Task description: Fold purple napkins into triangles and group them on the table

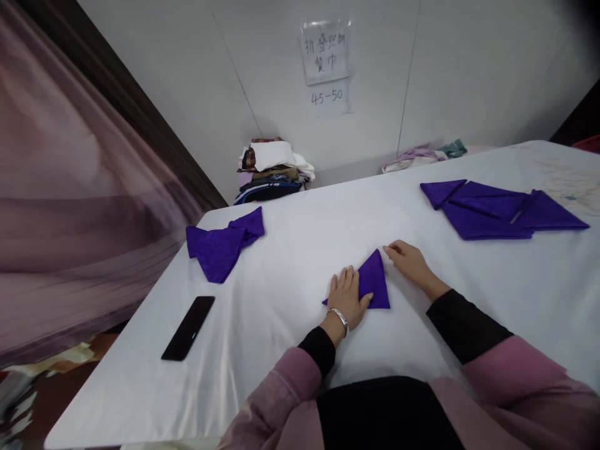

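A purple cloth napkin [376, 284], folded into a triangle, lies on the white-covered table in front of me. My left hand [347, 294], with a silver bracelet at the wrist, rests flat on its left part, fingers stretched out and thumb spread across the lower edge. Part of the cloth is hidden beneath that palm. Just right of the napkin's upper tip is my right hand [407, 261], its fingers curled and thumb and forefinger close together. A small gap shows between those fingertips and the cloth, and nothing is visible in them.
Several folded purple napkins [487, 209] lie at the right back. More purple cloth [220, 247] sits at the left, above a black phone [188, 328]. Behind the table are a clothes stack [272, 169] and a wall with a paper sign [327, 53]. A curtain [84, 187] hangs left.
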The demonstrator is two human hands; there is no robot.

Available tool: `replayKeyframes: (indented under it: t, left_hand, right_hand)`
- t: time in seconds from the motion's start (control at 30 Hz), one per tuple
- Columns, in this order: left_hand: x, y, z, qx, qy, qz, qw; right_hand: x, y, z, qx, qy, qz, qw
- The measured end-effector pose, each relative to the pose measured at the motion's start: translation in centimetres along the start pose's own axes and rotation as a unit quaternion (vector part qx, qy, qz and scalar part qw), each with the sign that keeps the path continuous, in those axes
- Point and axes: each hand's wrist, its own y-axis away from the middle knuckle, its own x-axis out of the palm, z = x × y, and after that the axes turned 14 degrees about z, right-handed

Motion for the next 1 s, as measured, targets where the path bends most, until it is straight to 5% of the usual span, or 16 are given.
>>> replayKeyframes:
  t: [0.17,0.33,0.6,0.8,1.0]
  left_hand:
    - [0.1,-0.1,0.0,0.004,0.005,-0.009,1.000]
    - [0.2,-0.1,0.1,0.009,0.011,-0.013,1.000]
    - [0.1,0.0,-0.1,0.010,0.014,-0.010,1.000]
    - [-1.0,0.2,-0.4,-0.004,0.003,-0.017,1.000]
    - [-2.9,-1.1,-2.0,0.082,-0.017,-0.009,0.996]
  right_hand:
    - [0.6,-0.5,0.6,0.015,0.043,0.089,0.995]
    - [1.2,-1.0,1.2,0.009,0.077,0.083,0.994]
    - [1.4,-1.7,0.0,-0.006,-0.063,0.105,0.993]
    - [1.2,-2.1,-0.1,-0.005,-0.032,0.116,0.993]
    - [1.2,-2.5,0.0,0.007,0.036,0.131,0.991]
